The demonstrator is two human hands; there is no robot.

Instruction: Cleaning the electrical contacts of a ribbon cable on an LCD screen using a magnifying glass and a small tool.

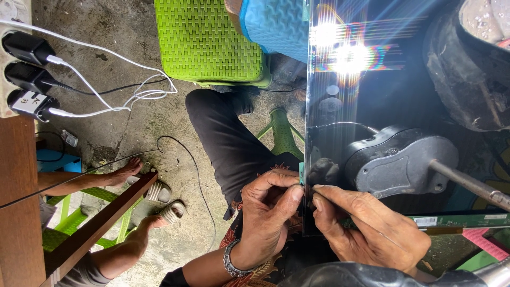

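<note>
From your head camera, your left hand [268, 210] and right hand [372, 226] meet at the near left edge of a large, dark, glossy panel [393, 106] that lies across your lap and reaches away toward the top of the view. Your left hand is curled, thumb and forefinger pinched together right at the panel's edge, and a metal bracelet [229, 260] circles that wrist. Your right hand lies over the panel's lower corner with its forefinger stretched out, the tip touching the same edge just beside your left thumb; it seems to nip something thin there, perhaps a film or tape, though the spot is too small and shaded to tell. The panel mirrors a bright light as a flare near its far end, and a grey machine housing [404, 162] with a metal rod shows in its surface. A narrow green circuit strip [462, 219] runs along the panel's lower edge to the right of your hand. Beyond your dark-trousered knee stands a green plastic stool [207, 40]. On the concrete floor at the left, another person's bare feet rest by a pair of sandals [164, 202], and three black chargers [26, 74] with white and black cables sit in a power strip at the top left.
</note>
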